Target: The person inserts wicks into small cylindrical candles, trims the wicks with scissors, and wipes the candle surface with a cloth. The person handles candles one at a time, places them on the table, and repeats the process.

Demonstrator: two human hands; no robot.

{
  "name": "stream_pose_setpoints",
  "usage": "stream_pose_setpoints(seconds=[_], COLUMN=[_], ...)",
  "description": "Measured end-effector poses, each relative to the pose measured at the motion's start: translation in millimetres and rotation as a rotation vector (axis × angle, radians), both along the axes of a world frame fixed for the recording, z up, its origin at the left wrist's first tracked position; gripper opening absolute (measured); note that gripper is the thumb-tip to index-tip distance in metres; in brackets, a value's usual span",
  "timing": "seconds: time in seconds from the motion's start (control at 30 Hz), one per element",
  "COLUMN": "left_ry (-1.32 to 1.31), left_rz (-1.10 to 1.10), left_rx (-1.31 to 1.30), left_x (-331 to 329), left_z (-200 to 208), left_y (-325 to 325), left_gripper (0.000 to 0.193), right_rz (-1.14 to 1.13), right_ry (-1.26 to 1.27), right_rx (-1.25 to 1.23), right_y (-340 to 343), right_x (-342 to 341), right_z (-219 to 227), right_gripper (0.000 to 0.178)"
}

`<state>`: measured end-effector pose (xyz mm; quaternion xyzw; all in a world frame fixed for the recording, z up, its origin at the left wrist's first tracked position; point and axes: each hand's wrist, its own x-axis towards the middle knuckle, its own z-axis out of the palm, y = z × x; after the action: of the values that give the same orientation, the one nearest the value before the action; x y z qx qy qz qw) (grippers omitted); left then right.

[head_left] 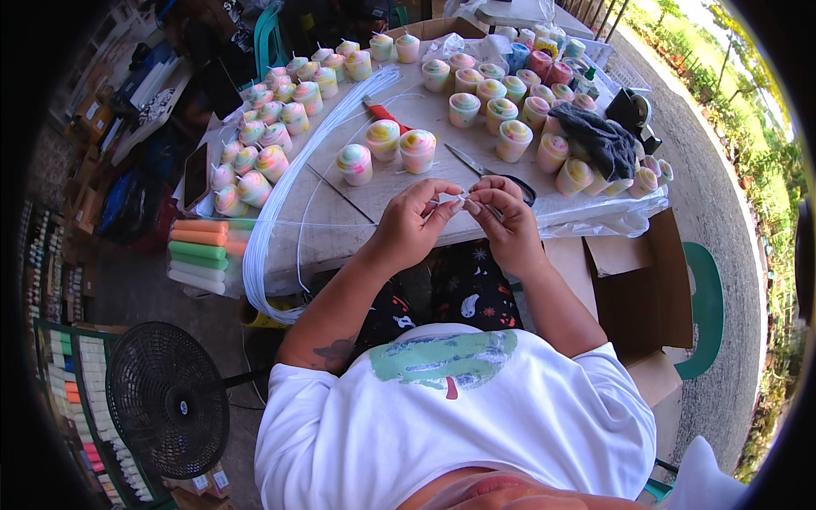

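Note:
My left hand (411, 223) and my right hand (508, 224) meet over the table's near edge, thumbs and fingertips pinched together. Between them shows a small white bit, which looks like the end of a white wick (458, 200); its tip is mostly hidden by the fingers. A thin white strand runs left from my left hand toward a long looped bundle of wicks (285, 183). Just beyond my hands stand three pastel swirled candles in cups, one being the nearest candle (354, 164). Scissors (476, 163) with dark handles lie beside my right hand, and a thin metal rod (338, 193) beside my left.
Many similar candles (514, 141) fill the table's far right and left. A dark cloth (595, 136) covers some. Orange, green and white pillar candles (198, 250) lie at the left edge. A red-handled tool (387, 115), a cardboard box (642, 289) and a black fan (168, 399) are around.

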<state>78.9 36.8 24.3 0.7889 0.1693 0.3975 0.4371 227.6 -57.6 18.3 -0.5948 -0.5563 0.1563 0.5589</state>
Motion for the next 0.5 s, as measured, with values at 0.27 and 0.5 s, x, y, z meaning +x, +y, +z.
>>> stream_pose_setpoints(seconds=[0.27,0.5], left_ry=[-0.09,0.111], left_rz=[0.055,0.057], left_rx=[0.143,0.227], left_x=[-2.8,-11.4], left_z=[-6.5,4.3], left_y=[6.8,5.4], left_gripper=[0.007,0.007], right_rz=[0.063,-0.078], right_ry=[0.11,-0.194], right_rx=[-0.008,0.098], right_y=[3.0,4.7], right_x=[-7.9,-5.3], right_z=[2.3,-0.9], right_gripper=[0.01,0.005])
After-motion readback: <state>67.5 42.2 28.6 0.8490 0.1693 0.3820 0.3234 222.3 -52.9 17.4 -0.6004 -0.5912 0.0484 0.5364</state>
